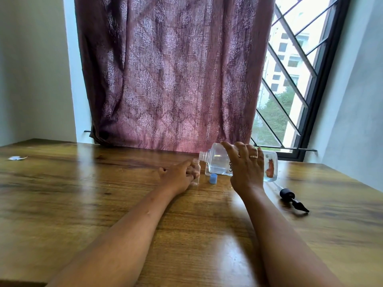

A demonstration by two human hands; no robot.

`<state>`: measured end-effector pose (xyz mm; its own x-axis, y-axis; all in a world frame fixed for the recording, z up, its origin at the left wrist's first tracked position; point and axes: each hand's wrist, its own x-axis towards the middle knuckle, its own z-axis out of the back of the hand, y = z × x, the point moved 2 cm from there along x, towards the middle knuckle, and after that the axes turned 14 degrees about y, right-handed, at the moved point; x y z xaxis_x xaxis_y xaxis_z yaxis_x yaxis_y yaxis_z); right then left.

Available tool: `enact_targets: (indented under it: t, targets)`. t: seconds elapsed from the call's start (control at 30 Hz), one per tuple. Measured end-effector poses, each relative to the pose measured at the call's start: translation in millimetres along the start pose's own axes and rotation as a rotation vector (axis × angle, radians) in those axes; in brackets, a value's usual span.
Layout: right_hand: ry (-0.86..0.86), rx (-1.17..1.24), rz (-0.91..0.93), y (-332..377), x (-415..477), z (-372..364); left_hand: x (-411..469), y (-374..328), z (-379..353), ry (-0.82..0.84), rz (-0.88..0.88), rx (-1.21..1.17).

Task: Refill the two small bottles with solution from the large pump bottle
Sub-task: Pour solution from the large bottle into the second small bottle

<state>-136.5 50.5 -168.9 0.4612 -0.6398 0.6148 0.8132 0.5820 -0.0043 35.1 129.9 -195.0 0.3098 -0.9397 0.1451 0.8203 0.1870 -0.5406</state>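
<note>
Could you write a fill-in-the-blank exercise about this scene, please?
1. The right hand tilts the large bottle, whose pump is ____.
2. The left hand steadies a small bottle that has no ____.
3. The loose cap on the table is ____ in colour.

Missing words: removed; cap; blue

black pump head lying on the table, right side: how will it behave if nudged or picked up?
The pump head lies on its side on the table; its round collar would likely roll in an arc. It looks light and rigid. Its thin dip tube probably flexes and may drip.
</note>
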Motion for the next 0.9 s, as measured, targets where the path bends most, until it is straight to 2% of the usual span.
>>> enact_targets:
  t: [0.9]
  targets:
    - [-0.017, -0.005, 0.009, 2.3, 1.9, 4.6, -3.2, -4.6, 1.4, 0.011, 0.033, 0.069]
